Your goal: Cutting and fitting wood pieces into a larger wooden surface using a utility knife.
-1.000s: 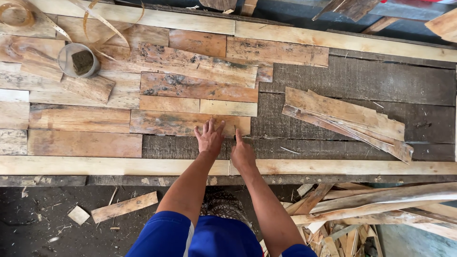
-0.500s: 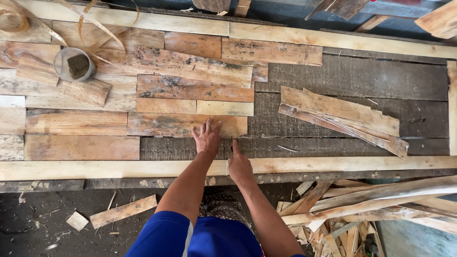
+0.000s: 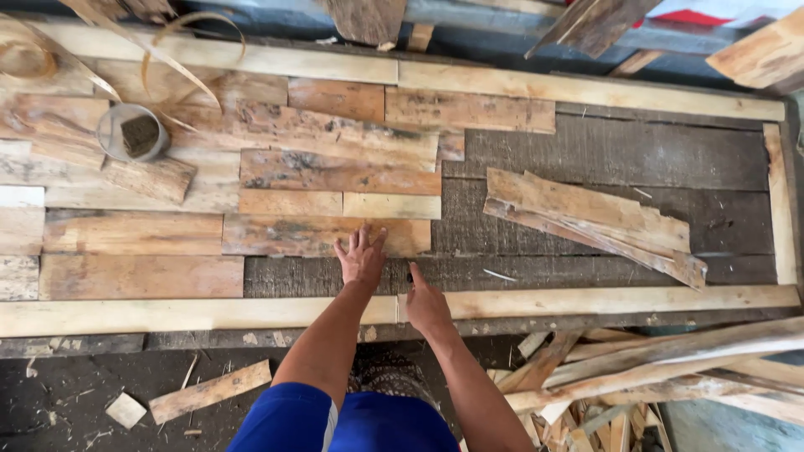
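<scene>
I'm seeing a grey cup [image 3: 132,132] sitting at ten o'clock. My left hand [image 3: 361,258] is lying flat, fingers spread, gripping nothing, on the lowest plank [image 3: 293,236]. My right hand [image 3: 426,302] is resting open at six o'clock on the frame rail [image 3: 586,300]. Loose boards [image 3: 586,216] are lying at three o'clock, well apart.

Soft even daylight, sharp, faint shadows

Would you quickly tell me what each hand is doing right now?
Left hand: open, fingers flat on a wooden plank, holding nothing.
Right hand: holding nothing, resting by the frame strip.
</scene>
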